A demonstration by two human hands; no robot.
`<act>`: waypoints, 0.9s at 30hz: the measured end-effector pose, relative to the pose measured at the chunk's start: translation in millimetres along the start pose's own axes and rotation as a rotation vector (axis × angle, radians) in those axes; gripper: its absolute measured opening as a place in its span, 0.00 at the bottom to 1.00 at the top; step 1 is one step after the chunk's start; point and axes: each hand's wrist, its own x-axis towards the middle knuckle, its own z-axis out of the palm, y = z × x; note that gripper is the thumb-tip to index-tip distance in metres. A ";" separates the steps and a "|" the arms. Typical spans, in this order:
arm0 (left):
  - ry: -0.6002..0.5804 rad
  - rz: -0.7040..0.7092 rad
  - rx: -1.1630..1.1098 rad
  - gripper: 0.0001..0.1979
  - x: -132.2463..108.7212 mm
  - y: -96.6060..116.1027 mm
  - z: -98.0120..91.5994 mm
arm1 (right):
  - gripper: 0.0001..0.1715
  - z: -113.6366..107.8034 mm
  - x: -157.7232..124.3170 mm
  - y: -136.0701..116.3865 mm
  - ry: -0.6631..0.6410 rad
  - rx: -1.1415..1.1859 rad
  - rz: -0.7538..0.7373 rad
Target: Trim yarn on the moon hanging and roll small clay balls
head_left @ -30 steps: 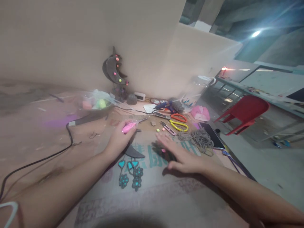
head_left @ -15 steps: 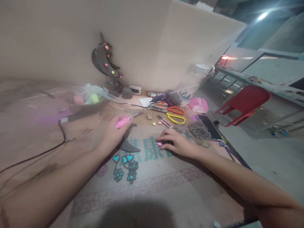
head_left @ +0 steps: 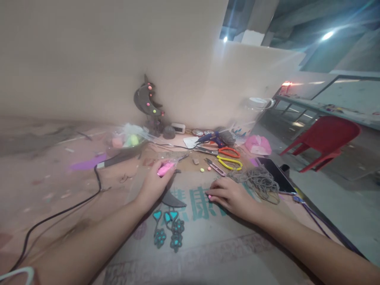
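Observation:
My left hand (head_left: 150, 186) is closed around a lump of bright pink clay (head_left: 165, 169) in a clear plastic wrapper. Under that forearm lies a dark grey crescent moon (head_left: 174, 200), partly hidden, with grey flower charms (head_left: 177, 240) and turquoise-filled hearts (head_left: 157, 215) strung below it. Over the printed cardboard, my right hand (head_left: 231, 196) pinches a small pink ball (head_left: 210, 197) between its fingertips. A yellow-green ball (head_left: 202, 170) and an orange-pink ball (head_left: 209, 169) rest just beyond, beside a brownish lump (head_left: 195, 161).
Thread snips (head_left: 215, 167), yellow-handled scissors (head_left: 230, 162), orange-handled scissors (head_left: 228, 152) and a glue gun (head_left: 211, 138) lie behind. Grey cord (head_left: 263, 180) and a phone (head_left: 276, 175) are at right. A decorated moon (head_left: 146, 99) stands by the wall. A black cable (head_left: 56, 213) crosses the left side.
The right fingers have closed on the small pink ball that lay between them. The view has tilted and shifted, so everything sits lower and further right. The left hand still holds the wrapped clay.

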 end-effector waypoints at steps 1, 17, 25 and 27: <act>-0.002 0.000 -0.002 0.19 -0.1 0.0 0.0 | 0.18 1.2 -0.8 0.3 0.018 -0.044 -0.026; 0.040 -0.007 -0.008 0.20 1.4 1.9 1.3 | 0.31 -17.1 19.7 7.4 0.035 0.177 0.027; 0.120 -0.023 0.024 0.15 3.2 12.9 -5.2 | 0.46 10.4 68.2 -8.5 -0.381 0.199 -0.294; 0.112 -0.026 0.032 0.16 3.3 11.3 -4.4 | 0.47 12.3 58.6 -2.4 -0.409 0.201 -0.252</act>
